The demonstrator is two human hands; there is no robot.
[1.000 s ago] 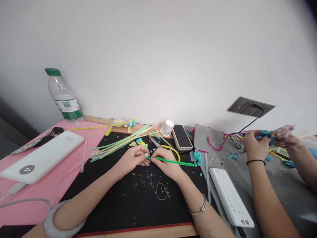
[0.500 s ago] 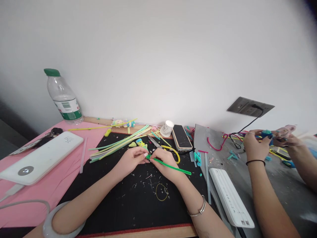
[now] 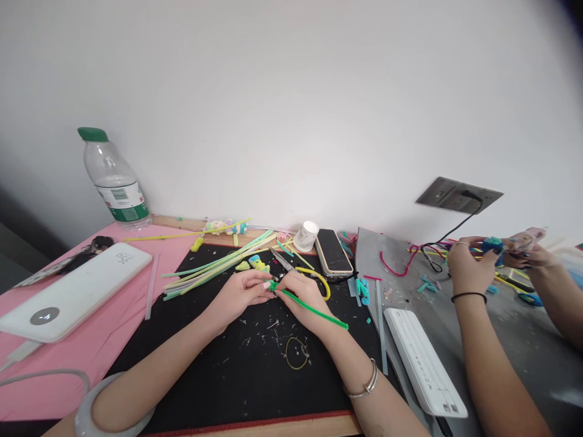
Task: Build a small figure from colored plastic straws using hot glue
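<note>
Over the black mat (image 3: pixel 218 376) my two hands meet, pinching a green pipe cleaner (image 3: pixel 319 311). My left hand (image 3: pixel 239 297) grips its bunched or coiled end between thumb and fingers. My right hand (image 3: pixel 300 298) is closed on it just beside that, and the long straight part runs out over the back of this hand to the lower right. Just beyond my fingers lie small yellow and blue fuzzy pieces (image 3: pixel 259 263), scissors with yellow handles (image 3: pixel 314 273) and a bundle of pale green and yellow pipe cleaners (image 3: pixel 214 267).
Behind stand a paper cup (image 3: pixel 306 235) and a phone (image 3: pixel 334 252). On the left are a white power bank (image 3: pixel 77 291) and a bottle (image 3: pixel 116 182). A white power strip (image 3: pixel 426 361) lies right, near a co-worker's hands (image 3: pixel 473 267) holding a blue fuzzy piece.
The free end of the green pipe cleaner has dipped slightly lower. My hands stay pinched on it in nearly the same place. The view has shifted a little.
</note>
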